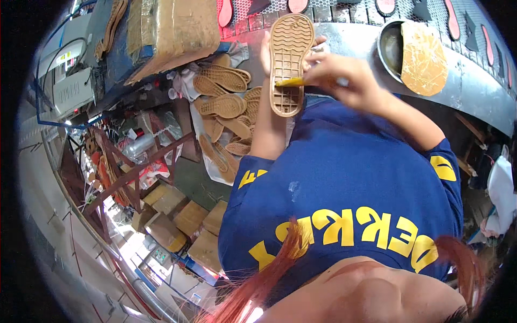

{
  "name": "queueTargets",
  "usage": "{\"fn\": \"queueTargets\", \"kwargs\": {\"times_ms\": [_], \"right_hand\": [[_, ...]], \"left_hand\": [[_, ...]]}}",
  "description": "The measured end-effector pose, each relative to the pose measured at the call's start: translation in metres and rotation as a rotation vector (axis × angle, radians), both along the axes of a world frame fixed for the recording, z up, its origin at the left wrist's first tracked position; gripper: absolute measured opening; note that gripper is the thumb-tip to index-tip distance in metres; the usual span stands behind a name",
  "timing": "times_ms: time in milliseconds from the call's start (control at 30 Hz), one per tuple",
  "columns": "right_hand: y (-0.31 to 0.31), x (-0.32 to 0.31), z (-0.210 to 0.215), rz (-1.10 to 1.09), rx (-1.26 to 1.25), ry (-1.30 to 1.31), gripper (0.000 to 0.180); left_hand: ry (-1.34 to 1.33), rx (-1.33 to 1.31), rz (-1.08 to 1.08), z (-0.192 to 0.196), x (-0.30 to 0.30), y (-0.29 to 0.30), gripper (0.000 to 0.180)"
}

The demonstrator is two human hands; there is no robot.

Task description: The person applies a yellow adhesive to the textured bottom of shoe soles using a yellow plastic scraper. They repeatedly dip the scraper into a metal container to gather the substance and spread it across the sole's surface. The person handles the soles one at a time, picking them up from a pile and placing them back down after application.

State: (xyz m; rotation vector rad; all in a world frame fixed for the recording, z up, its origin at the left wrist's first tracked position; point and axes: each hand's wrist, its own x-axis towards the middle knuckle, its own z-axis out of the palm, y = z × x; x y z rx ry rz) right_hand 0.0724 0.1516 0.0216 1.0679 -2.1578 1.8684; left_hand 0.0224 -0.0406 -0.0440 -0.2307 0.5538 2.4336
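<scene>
My left hand point(265, 54) holds up a tan shoe sole point(291, 37), its fingers around the side edges. The sole stands lengthwise, its face with wavy ridges and a grid of hollows turned toward me. My right hand point(344, 78), somewhat blurred, is closed on a slim yellow stick-like tool point(291, 82). The tool's tip lies over the gridded lower part of the sole, near its left rim; whether it is a brush I cannot tell. To the left of my left forearm lies a pile of similar tan soles point(223, 106).
A metal bowl point(383, 46), partly covered by a tan board point(425, 59), stands on the metal ledge point(458, 99) at right. Beyond it a mesh conveyor point(344, 12) carries pink insoles point(454, 20) and black pieces. A taped carton point(177, 35) stands far left; more cartons point(191, 218) are lower left.
</scene>
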Motion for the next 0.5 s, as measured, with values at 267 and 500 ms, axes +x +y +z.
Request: {"fn": "queueTargets", "kwargs": {"times_ms": [267, 500], "right_hand": [[-0.016, -0.028, -0.015, -0.045, 0.033, -0.147, 0.024], [0.023, -0.069, -0.043, -0.679, -0.281, -0.479, 0.013]], "left_hand": [[-0.108, -0.098, -0.051, -0.009, -0.031, 0.0, 0.08], [0.061, 0.333, -0.176, -0.057, -0.095, 0.003, 0.076]]}}
